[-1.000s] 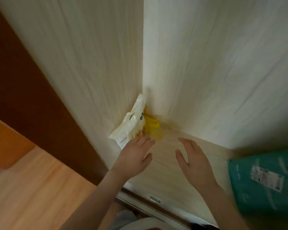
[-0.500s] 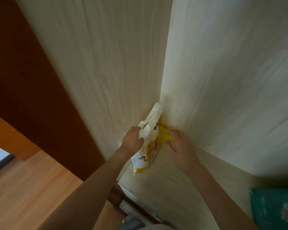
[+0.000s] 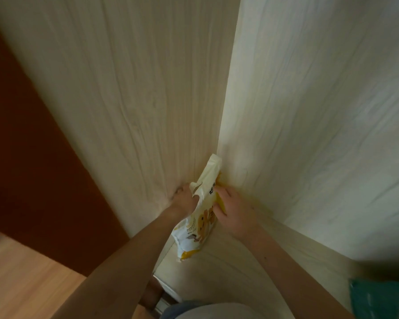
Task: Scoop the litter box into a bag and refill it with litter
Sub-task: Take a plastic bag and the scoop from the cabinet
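A white and yellow litter bag [image 3: 199, 223] with cartoon animals printed on it stands tilted in the inner corner of a pale wood cabinet. My left hand [image 3: 184, 200] grips its torn upper left edge, close to the cabinet's left wall. My right hand [image 3: 234, 211] holds the bag's right side, fingers curled over the yellow part. The bag's lower end reaches toward the shelf's front edge. No litter box or scoop is in view.
The cabinet's left wall [image 3: 136, 100] and back wall [image 3: 320, 111] close in the corner. A teal parcel [image 3: 382, 300] lies on the shelf [image 3: 228, 279] at lower right. A dark red-brown panel [image 3: 28, 157] and wooden floor [image 3: 21, 272] lie to the left.
Both hands went from open and hovering near the bag to gripping it on both sides. The bag has tipped forward out of the corner, showing its printed face.
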A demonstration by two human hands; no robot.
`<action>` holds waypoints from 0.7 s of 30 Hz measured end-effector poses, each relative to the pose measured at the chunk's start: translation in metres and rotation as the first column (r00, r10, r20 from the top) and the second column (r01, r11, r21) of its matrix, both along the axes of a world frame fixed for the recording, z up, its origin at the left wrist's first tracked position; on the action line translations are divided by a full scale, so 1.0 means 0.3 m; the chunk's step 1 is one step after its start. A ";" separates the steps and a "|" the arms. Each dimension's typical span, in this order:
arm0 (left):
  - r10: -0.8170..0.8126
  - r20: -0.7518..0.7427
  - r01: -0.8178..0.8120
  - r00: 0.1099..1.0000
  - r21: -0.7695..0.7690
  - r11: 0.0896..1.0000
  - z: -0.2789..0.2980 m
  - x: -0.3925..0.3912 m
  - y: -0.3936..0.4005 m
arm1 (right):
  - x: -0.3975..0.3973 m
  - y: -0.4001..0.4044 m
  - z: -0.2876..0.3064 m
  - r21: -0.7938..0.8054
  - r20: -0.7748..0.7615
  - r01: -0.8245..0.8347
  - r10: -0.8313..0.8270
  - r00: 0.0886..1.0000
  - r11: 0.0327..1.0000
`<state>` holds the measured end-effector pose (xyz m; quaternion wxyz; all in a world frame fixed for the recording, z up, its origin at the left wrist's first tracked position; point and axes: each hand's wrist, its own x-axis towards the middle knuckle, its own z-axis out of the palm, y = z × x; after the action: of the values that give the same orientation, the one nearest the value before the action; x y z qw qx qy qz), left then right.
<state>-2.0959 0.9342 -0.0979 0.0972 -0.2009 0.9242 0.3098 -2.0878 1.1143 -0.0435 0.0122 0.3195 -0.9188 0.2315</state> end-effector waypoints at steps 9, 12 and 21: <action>0.198 -0.319 -0.146 0.927 0.180 0.973 0.006 -0.016 0.031 | -0.090 0.015 -0.049 -0.120 0.265 0.188 -0.152 0.952 0.975; 0.090 -0.319 -0.037 0.944 0.168 0.985 0.030 -0.020 0.028 | -0.119 -0.040 -0.063 -0.154 0.532 0.338 -0.210 0.820 0.929; -0.205 -0.147 0.233 0.968 0.213 0.949 0.087 -0.061 0.002 | -0.158 -0.155 -0.033 -0.222 0.929 0.597 -0.019 0.370 0.771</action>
<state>-2.1143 0.9348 -0.0716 0.0965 -0.0650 0.9031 0.4133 -2.1353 1.0678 -0.0535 -0.3395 -0.0571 -0.7230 0.5990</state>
